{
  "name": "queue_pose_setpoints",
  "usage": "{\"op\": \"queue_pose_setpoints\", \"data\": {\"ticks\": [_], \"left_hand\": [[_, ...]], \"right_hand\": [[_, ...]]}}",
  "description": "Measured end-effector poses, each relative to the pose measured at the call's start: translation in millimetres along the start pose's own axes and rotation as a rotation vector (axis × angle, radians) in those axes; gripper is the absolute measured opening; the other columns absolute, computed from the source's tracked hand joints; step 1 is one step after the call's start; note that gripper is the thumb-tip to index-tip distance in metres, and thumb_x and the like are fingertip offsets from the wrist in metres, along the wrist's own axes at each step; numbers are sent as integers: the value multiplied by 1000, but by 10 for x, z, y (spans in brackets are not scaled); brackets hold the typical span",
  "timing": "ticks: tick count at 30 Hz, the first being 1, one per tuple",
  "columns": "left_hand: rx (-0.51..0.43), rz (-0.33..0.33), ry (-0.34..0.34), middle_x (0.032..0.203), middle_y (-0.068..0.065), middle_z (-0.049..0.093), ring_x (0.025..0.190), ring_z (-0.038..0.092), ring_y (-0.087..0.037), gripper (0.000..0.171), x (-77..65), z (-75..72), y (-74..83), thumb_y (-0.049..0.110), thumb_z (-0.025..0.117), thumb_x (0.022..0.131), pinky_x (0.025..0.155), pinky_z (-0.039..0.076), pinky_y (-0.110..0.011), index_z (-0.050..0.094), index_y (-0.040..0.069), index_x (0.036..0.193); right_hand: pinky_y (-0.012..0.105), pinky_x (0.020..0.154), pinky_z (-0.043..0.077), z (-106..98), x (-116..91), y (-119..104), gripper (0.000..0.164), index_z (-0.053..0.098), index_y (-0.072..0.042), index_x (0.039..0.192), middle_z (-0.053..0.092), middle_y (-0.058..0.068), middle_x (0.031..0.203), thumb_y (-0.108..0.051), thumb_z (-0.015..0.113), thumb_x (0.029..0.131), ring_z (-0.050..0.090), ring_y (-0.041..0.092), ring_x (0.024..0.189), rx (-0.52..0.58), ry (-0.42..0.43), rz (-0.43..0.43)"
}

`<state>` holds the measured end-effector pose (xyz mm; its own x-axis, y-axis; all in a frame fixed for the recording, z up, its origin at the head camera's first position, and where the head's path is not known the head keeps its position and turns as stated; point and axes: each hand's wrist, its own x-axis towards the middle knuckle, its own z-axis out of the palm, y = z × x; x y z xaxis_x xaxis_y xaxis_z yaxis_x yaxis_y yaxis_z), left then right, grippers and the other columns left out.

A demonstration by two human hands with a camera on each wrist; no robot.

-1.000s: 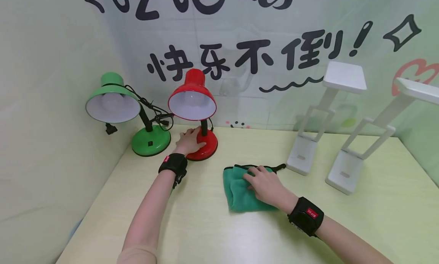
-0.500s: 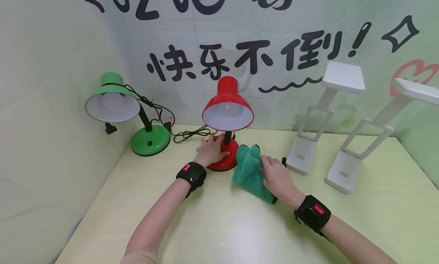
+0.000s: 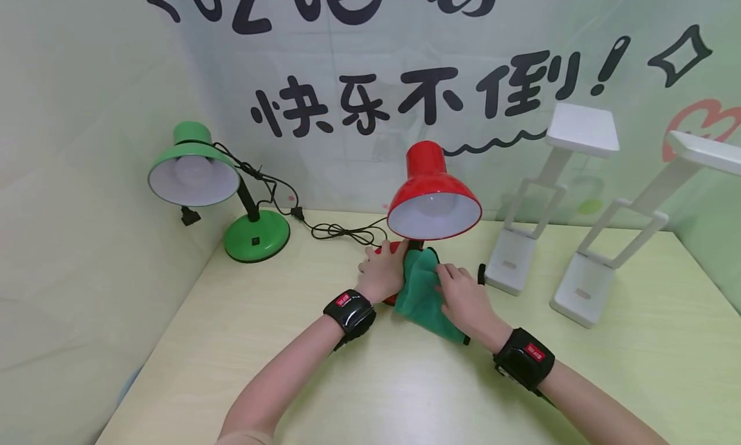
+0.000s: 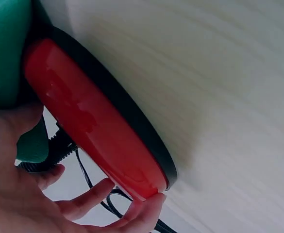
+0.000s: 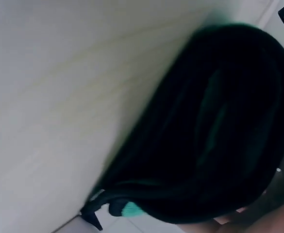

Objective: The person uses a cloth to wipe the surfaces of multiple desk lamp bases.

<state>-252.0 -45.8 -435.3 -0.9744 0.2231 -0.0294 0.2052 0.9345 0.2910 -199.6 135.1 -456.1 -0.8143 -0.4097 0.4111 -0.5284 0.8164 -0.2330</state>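
Note:
A red desk lamp (image 3: 426,165) stands upright near the back middle of the table. My left hand (image 3: 382,274) holds the left side of its round base; in the left wrist view, curled fingers touch the edge of the red base (image 4: 95,119), thumb beside the cloth. A green cloth (image 3: 421,297) with black edging lies against the base and covers its right part. My right hand (image 3: 466,300) pinches the right side of this cloth. In the right wrist view the cloth (image 5: 229,121) shows a dark fold with a black rim, and most of that hand is hidden.
On the left stands a green desk lamp (image 3: 256,236) with a coiled black cord. Another black cord (image 3: 347,231) lies behind my left hand. At right are two white folding lamps, one nearer (image 3: 585,290) and one further back (image 3: 511,258). A printed wall hanging (image 3: 359,168) bounds the back.
The red lamp has moved right and slightly nearer with my left hand, its cord trailing out. The cloth, flat before, has been gathered and turned by my right hand and now meets the lamp base.

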Motion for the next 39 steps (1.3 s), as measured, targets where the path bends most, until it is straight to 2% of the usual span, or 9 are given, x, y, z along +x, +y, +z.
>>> {"op": "queue_pose_setpoints", "data": {"ticks": [6, 9, 14, 20, 25, 28, 31, 36, 39], "left_hand": [[-31, 61, 11, 141, -29, 55, 128, 52, -57, 53, 16, -41, -26, 12, 61, 106, 90, 60, -64, 53, 12, 159], [-95, 125, 16, 141, -30, 55, 133, 49, -53, 56, 62, -38, -110, 5, 67, 100, 95, 59, -63, 53, 7, 154], [-165, 207, -7, 145, -30, 59, 138, 48, -49, 59, 120, -1, -191, 3, 72, 98, 107, 52, -59, 52, 0, 153], [-163, 244, -15, 147, -28, 61, 140, 51, -44, 70, 132, -10, -194, 17, 82, 97, 118, 40, -56, 49, -2, 155], [-158, 221, -15, 149, -27, 61, 142, 52, -43, 75, 129, -9, -173, 22, 84, 98, 117, 41, -57, 46, -1, 158], [-134, 200, -7, 147, -27, 62, 140, 51, -45, 70, 124, 4, -142, 19, 83, 99, 111, 49, -57, 48, -1, 156], [-111, 179, 7, 143, -28, 62, 136, 50, -47, 63, 119, 19, -113, 14, 79, 100, 96, 59, -60, 50, -1, 154], [-83, 159, 30, 139, -27, 64, 132, 52, -48, 54, 111, 27, -93, 7, 73, 102, 89, 62, -59, 53, 0, 151], [-82, 155, 25, 138, -27, 64, 133, 51, -48, 50, 113, 20, -95, 8, 70, 104, 90, 61, -60, 53, 0, 151]], "right_hand": [[51, 73, 63, -24, -3, 3, 30, 66, 9, 122, 69, 24, 113, 9, 77, 95, 70, 42, 95, -13, -44, -3], [50, 75, 64, -13, 19, 7, 32, 69, 10, 125, 70, 26, 116, 10, 77, 94, 70, 43, 97, -21, -48, -27], [52, 81, 64, 4, 137, 44, 32, 70, 12, 124, 70, 27, 116, 15, 74, 92, 71, 44, 99, -53, -56, -23], [58, 92, 60, 57, 397, 254, 28, 62, 10, 123, 71, 28, 115, 14, 71, 96, 71, 47, 106, -25, -122, -73], [59, 94, 59, 52, 496, 382, 27, 57, 7, 124, 71, 27, 114, 13, 67, 100, 70, 47, 103, 32, -179, -126], [58, 91, 60, 10, 450, 322, 23, 57, 8, 124, 71, 28, 116, 10, 66, 102, 70, 47, 102, -10, -225, -103], [59, 83, 62, -31, 353, 196, 23, 59, 9, 123, 71, 29, 111, 9, 67, 101, 70, 48, 99, -93, -244, -65], [52, 65, 62, -35, 173, -91, 22, 62, 8, 116, 68, 27, 92, 7, 73, 97, 70, 43, 87, -245, -216, -17], [45, 54, 60, 27, 81, -295, 22, 65, 9, 111, 67, 25, 82, 1, 78, 96, 69, 37, 77, -339, -159, -9]]}}
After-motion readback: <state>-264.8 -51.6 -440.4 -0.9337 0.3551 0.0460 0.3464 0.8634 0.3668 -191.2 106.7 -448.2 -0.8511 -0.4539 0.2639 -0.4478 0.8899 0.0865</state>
